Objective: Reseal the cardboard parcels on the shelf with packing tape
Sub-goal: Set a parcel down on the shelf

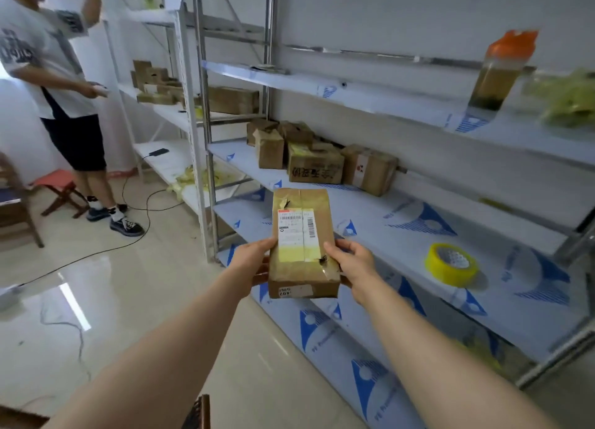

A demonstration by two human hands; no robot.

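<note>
A flat brown cardboard parcel (302, 242) with a white shipping label and torn tape hangs in front of the metal shelf (402, 232). My left hand (254, 261) grips its left edge and my right hand (352, 261) grips its right edge, both near the parcel's lower half. A roll of yellow packing tape (450, 264) lies flat on the shelf board to the right of my right hand. Several more cardboard parcels (315, 158) sit together farther back on the same shelf level.
A bottle with an orange lid (499, 71) and a green bag (570, 100) stand on the upper shelf at right. Another person (54, 84) stands at left by a second shelf unit (161, 106) with boxes. Cables (141, 216) cross the glossy floor beside a red stool (58, 187).
</note>
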